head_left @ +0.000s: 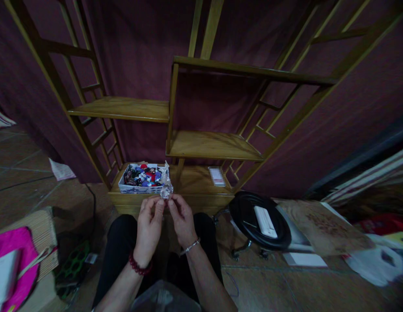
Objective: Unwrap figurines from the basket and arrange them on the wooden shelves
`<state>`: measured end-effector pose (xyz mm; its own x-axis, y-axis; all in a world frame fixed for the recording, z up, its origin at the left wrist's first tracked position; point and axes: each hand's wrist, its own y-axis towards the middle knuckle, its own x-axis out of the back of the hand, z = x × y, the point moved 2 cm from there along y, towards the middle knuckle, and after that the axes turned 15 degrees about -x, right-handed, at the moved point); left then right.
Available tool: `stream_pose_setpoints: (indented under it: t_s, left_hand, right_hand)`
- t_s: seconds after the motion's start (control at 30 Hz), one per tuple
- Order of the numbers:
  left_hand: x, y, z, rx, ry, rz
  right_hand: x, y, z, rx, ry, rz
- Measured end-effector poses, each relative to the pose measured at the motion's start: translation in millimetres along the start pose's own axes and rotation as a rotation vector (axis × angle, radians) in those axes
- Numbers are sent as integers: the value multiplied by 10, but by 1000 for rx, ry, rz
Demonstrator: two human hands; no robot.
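Between my two hands is a small, clear, crinkled piece of plastic (166, 190), shiny and roundish at its lower end, with a see-through strip rising above it. My left hand (149, 223) pinches it from the left with thumb and fingers. From the other side my right hand (182, 216) grips it the same way. What the plastic contains, if anything, is too small to make out. Just behind it, a white basket (132, 189) full of small colourful figures sits on the low shelf (194, 175).
A wooden shelf unit (217, 145) stands in front of a dark red curtain. To the right is a black round stool (245, 212) on casters, bearing a white box (265, 222). A pink item (25, 242) lies on a woven surface at left. A pixelated card (217, 176) rests on the low shelf.
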<state>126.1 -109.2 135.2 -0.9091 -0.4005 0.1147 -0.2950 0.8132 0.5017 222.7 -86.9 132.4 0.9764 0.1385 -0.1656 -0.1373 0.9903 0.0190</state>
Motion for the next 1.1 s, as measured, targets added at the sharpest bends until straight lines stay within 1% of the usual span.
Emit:
stream_pose_setpoints:
  t_s: [0.17,0.37,0.57,0.73,0.87,1.1]
  left_hand:
    - [3,-9,51,82,-68,1]
    - [9,-18,38,106,-130,-36]
    - [23,-5,-17,120,-121,-86]
    - [44,13,-68,130,-130,-115]
    - [44,-7,-61,168,-158,-135]
    - [11,-24,-52,188,-189,-123]
  right_hand:
    - [-13,-16,16,-10,-13,33]
    - [-8,-36,7,-56,-79,-43]
    - [-38,-59,38,-67,-100,-64]
    - [-64,-72,50,-25,-122,-63]
    - [-65,-83,65,-11,-168,-64]
    - [-44,-94,82,75,-298,-150]
